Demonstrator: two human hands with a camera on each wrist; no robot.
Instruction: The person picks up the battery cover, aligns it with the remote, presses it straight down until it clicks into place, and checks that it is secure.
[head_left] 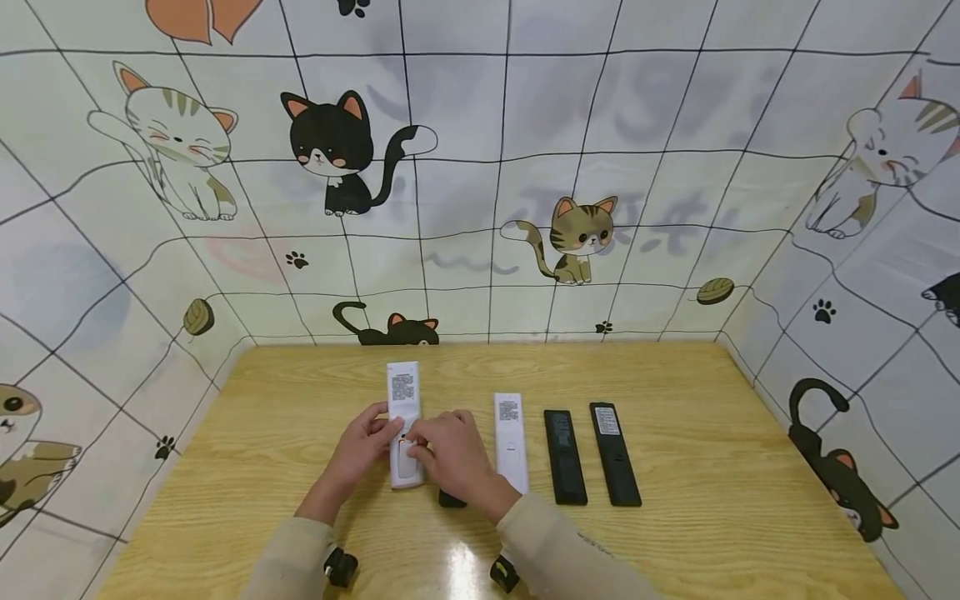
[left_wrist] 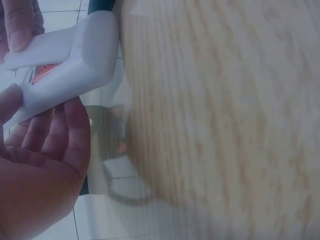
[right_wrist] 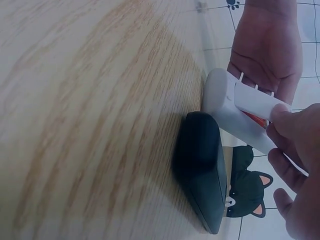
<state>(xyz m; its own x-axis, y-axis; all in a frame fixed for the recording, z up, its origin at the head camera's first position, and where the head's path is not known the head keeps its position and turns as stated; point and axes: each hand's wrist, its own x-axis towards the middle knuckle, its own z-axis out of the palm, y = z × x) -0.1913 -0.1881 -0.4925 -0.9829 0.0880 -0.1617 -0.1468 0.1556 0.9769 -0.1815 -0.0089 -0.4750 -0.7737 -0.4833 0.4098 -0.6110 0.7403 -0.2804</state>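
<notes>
A white remote control point(head_left: 402, 408) lies back side up in my left hand point(head_left: 356, 452), which grips it by its left side, thumb on top and fingers beneath. My right hand point(head_left: 454, 454) is over the lower half of the remote, its thumb and finger pinching the top end of the white battery cover point(right_wrist: 256, 101). That end is lifted away from the body, while the other end still lies close to the remote's bottom. Through the gap an orange-red battery point(left_wrist: 44, 73) shows. A black remote control point(right_wrist: 200, 155) rests beside the white one, mostly hidden under my right hand in the head view.
To the right, a second white remote point(head_left: 511, 433) and two black remotes, one nearer point(head_left: 565, 457) and one farther right point(head_left: 617, 454), lie in a row on the wooden table point(head_left: 720, 433). A cat-printed cloth wall point(head_left: 465, 192) stands behind the table and at both sides.
</notes>
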